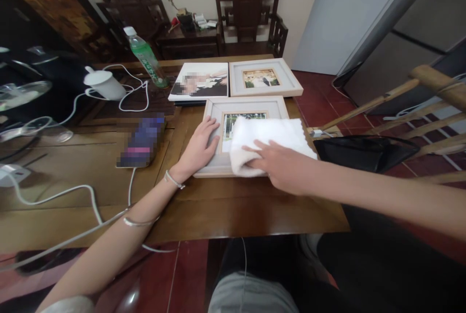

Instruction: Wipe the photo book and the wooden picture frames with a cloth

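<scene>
A picture frame (213, 150) with a pale wide mat lies flat on the wooden table, its photo partly covered. My left hand (199, 147) rests on the frame's left side, fingers stretched out over the border and thumb apart. On the right, my right hand (278, 162) grips a folded white cloth (269, 133) that lies across the middle and right of the frame. The cloth hides my fingertips in part. Behind it are a second framed photo (287, 79) and a frameless photo panel (204, 68), side by side.
A phone (140, 140) on a white cable lies to the left. Farther back stand a green-labelled bottle (147, 58) and a white lidded cup (105, 85). A clear glass (54, 128) lies at far left. Beyond the table's right edge are a black bag (364, 150) and a wooden chair (429, 90).
</scene>
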A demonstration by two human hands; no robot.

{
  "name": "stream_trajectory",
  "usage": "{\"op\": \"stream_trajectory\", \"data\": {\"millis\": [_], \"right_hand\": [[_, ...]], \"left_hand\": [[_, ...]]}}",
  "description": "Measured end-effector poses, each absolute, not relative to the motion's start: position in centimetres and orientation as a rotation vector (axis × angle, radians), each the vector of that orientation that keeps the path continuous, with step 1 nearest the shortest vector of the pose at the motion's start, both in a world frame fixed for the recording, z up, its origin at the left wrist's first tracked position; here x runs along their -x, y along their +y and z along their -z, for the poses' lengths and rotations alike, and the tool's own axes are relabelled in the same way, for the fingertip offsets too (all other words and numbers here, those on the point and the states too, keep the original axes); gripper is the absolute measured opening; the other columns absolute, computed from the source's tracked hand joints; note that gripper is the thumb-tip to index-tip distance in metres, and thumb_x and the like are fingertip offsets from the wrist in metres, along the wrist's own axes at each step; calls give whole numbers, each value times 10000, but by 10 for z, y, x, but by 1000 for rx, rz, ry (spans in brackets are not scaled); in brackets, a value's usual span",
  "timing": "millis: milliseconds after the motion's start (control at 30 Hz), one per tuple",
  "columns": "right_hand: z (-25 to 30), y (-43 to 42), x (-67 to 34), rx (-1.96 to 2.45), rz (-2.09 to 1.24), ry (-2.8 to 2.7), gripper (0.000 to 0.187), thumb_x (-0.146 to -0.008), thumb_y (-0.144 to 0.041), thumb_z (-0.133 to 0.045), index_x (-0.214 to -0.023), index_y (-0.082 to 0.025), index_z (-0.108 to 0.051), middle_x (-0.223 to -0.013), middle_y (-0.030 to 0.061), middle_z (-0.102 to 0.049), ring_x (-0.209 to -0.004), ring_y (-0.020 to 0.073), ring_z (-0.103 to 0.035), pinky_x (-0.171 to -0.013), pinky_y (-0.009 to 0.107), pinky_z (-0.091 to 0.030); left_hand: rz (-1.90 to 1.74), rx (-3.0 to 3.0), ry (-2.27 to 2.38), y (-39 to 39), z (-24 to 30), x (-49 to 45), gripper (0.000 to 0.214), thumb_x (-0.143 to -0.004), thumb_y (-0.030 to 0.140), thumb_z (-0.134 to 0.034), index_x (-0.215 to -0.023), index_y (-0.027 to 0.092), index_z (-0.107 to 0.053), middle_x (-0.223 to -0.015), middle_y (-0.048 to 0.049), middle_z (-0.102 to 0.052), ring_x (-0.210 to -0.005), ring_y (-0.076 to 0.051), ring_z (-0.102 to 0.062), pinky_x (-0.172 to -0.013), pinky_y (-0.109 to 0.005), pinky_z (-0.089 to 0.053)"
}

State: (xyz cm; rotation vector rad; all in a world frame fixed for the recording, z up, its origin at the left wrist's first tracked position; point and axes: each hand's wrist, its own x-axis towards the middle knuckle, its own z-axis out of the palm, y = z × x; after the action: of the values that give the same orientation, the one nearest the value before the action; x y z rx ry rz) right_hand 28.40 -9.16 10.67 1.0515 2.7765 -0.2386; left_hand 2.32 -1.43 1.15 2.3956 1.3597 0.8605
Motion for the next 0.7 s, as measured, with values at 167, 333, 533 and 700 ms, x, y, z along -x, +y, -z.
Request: {"op": "stream_trajectory", "data": {"millis": [167,333,533,700], "right_hand": [[-93,-28,-298,-1162,-30,2709,788,-816,63,-506,-1563,-187,-537,-1738,126,-313,-1579,373,-325,-1219,593,-364],[-92,15,-297,-1398,-159,2673,872,-795,87,-484,-1624,-178,-443,-1769,138,-224,-1600,409,-249,-1211,636,-343],[-87,2,-285,-1282,-207,2599,732,-817,35,-512,-1509,-187,-595,-1716,171,-355,-1532,459,-351,-1137,681,-377],[-110,-55,-273,-1191,34,2590,621,-798,7,-548,-1355,-205,-722,-1544,187,-577,-1273,415,-601,-947,561,-517]], "left_hand": [[-866,-2405,1368,-14,-10,-23,425,-1019,306,-491,-1394,145,-613,-1564,-181,-568,-1555,-328,-414,-1299,-590,-313],[-863,-2400,1368,-14,-10,-23,422,-1019,297,-490,-1398,160,-614,-1571,-170,-565,-1557,-330,-410,-1297,-601,-316],[-862,-2398,1367,-14,-10,-23,421,-1024,307,-487,-1394,151,-612,-1571,-171,-566,-1561,-323,-405,-1297,-595,-317],[-861,-2405,1367,-14,-9,-24,417,-1027,312,-488,-1394,155,-610,-1568,-172,-567,-1559,-319,-410,-1299,-590,-316]]}}
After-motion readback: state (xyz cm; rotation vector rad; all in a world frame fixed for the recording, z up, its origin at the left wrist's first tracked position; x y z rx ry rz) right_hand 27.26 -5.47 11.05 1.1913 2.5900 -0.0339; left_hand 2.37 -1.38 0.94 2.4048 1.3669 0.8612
